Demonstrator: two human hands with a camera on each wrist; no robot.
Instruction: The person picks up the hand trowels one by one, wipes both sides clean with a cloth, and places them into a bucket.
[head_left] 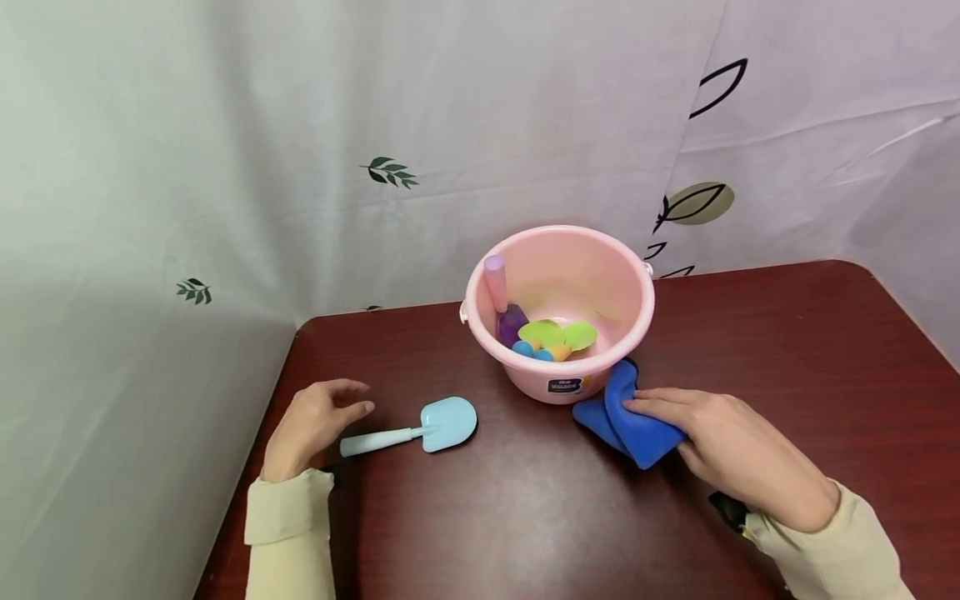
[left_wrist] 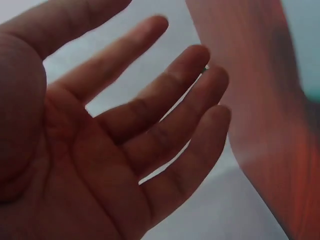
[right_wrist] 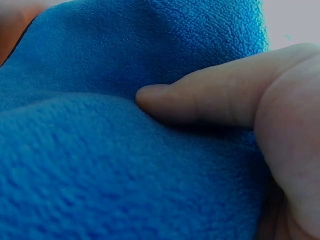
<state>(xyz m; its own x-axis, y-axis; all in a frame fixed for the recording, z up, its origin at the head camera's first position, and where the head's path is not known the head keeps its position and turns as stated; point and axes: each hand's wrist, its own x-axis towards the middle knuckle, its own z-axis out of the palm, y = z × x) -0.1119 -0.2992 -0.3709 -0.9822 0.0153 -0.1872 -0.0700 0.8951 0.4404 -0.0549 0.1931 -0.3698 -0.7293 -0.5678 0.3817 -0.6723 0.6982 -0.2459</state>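
My right hand (head_left: 738, 446) grips a folded blue cloth (head_left: 637, 421) at the front right of a pink bucket (head_left: 558, 379). In the right wrist view the thumb (right_wrist: 200, 97) presses into the fuzzy cloth (right_wrist: 100, 160); the other fingers are mostly hidden. My left hand (head_left: 311, 425) hovers with loosely bent fingers beside the handle of a light blue toy shovel (head_left: 448, 423), which lies on the table. Nothing is in that palm (left_wrist: 90, 155) in the left wrist view.
Inside the bucket stand a pink-handled purple tool (head_left: 497, 283) and several green, yellow and blue toy pieces (head_left: 543, 333). The dark red table (head_left: 480, 533) meets a pale leaf-patterned curtain (head_left: 450, 108) at its back and left.
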